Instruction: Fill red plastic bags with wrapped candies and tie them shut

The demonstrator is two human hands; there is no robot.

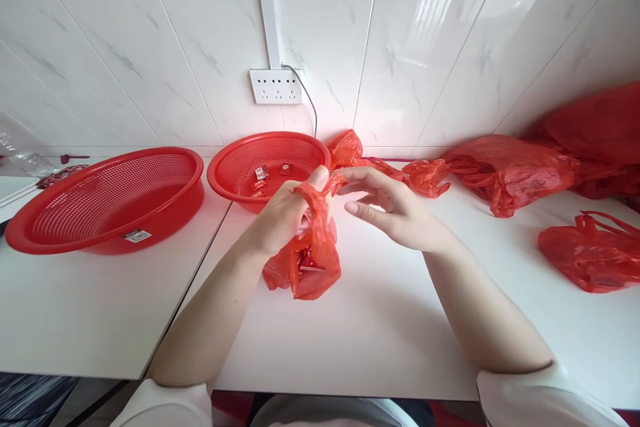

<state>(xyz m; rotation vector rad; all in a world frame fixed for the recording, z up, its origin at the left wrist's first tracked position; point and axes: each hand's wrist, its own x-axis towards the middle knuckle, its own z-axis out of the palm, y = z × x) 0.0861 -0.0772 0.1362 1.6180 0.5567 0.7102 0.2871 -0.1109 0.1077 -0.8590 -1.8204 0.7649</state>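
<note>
My left hand (pixel 285 213) is closed around the gathered neck of a small red plastic bag (pixel 306 260) that hangs above the white table (pixel 380 333); small red packets show through its lower part. My right hand (pixel 395 207) is just to the right of it, fingers spread and slightly curled, its fingertips touching the bag's twisted top near my left thumb. Behind my hands stands a round red mesh basket (pixel 240 163) with a few small packets inside.
A larger red mesh basket (pixel 60 220) with a label sits on the left table. Red plastic bags lie along the wall (pixel 505 170) and at the right (pixel 590 253). A wall socket (pixel 276 87) with a cable is above the baskets. A gap separates the two tables.
</note>
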